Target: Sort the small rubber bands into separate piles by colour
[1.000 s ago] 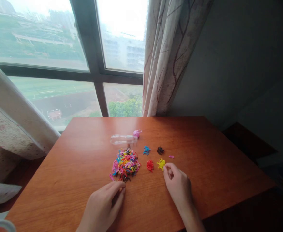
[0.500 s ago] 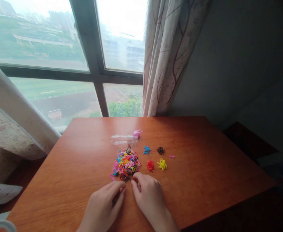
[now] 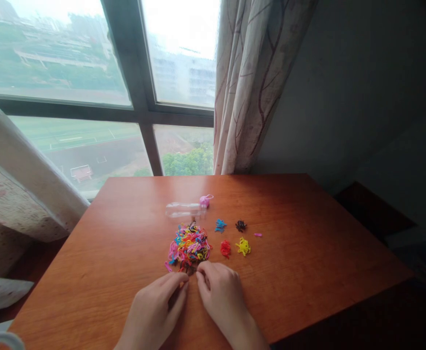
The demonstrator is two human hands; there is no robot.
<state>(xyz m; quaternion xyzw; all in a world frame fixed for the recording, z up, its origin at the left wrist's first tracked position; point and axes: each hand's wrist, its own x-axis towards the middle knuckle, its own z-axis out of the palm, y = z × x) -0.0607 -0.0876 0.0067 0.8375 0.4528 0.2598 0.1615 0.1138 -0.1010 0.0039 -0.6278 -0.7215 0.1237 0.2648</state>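
You cannot tell whether your left hand (image 3: 156, 307) or right hand (image 3: 223, 293) pinches anything; curled fingers hide it. The bottom edge cuts off your forearms. In the mixed pile (image 3: 189, 244), individual pieces overlap, too small to count. A white object (image 3: 1, 339) is cut off at lower left.

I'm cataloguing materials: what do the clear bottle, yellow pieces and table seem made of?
Clear bottle: probably glossy plastic; see-through with bright highlights, though glass is possible.
Yellow pieces: perhaps plastic or rubber; bright, even colour, finish too small to tell.
Table: wood or wood-look laminate, satin; visible grain, soft sheen.
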